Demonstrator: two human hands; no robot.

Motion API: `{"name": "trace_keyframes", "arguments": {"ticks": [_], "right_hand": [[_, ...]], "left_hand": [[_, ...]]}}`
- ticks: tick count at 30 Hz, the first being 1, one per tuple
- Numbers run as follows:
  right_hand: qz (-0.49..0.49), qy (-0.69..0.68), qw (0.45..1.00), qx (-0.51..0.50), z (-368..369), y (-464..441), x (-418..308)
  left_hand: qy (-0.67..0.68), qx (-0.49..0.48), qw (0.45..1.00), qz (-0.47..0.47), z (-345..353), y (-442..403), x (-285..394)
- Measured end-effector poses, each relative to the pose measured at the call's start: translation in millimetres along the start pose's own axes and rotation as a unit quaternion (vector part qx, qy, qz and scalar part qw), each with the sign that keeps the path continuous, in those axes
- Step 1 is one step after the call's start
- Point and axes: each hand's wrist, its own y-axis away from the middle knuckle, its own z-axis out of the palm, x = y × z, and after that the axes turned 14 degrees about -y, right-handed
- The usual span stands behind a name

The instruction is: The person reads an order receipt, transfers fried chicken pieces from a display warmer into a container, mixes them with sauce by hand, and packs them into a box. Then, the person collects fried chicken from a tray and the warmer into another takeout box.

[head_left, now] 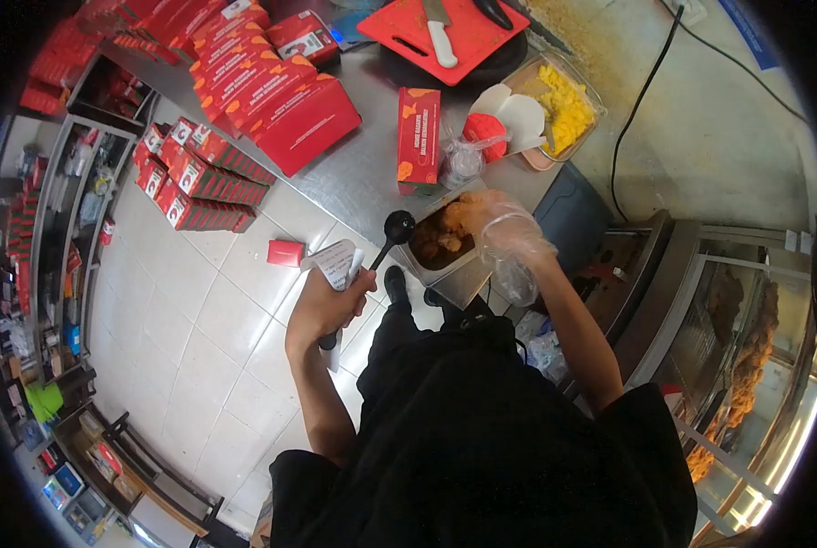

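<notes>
The left hand (328,303) is at the near left, over the tiled floor (199,320) and apart from the counter (335,187). Its fingers are curled closed around the handle of a black ladle (392,236) and a white paper slip (335,265); the bowl of the ladle is at the left edge of a metal container (468,279).

The container sits at the near edge of the counter, with brown food pieces (438,239) inside it. The right hand (511,228), in a clear plastic glove, reaches over its right side, fingers bent down at the food; whether they grip a piece cannot be told.

Just beyond the container stand a tall red box (418,135) and a small clear plastic bag (462,163). To the right of these are an open white carton (521,121) and a tray of yellow food (568,111). Farther off, a knife (440,41) lies on a red cutting board (396,29). Red boxes (292,128) line the far left of the counter.
</notes>
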Motion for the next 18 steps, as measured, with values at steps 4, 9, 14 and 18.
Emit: {"name": "trace_keyframes", "arguments": {"ticks": [4,9,14,18], "right_hand": [[0.065,0.07,0.994,0.048,79,-14,34],[0.485,0.029,0.859,0.161,118,-66,-1],[0.43,0.078,0.893,0.11,109,-61,4],[0.332,0.112,0.93,0.113,145,-47,49]], "left_hand": [[-0.002,-0.003,1.0,0.01,2,-3,2],[0.012,-0.009,1.0,0.008,0,-2,4],[0.02,-0.006,1.0,-0.002,-5,-1,-2],[0.02,-0.004,1.0,-0.003,-8,1,-5]]}}
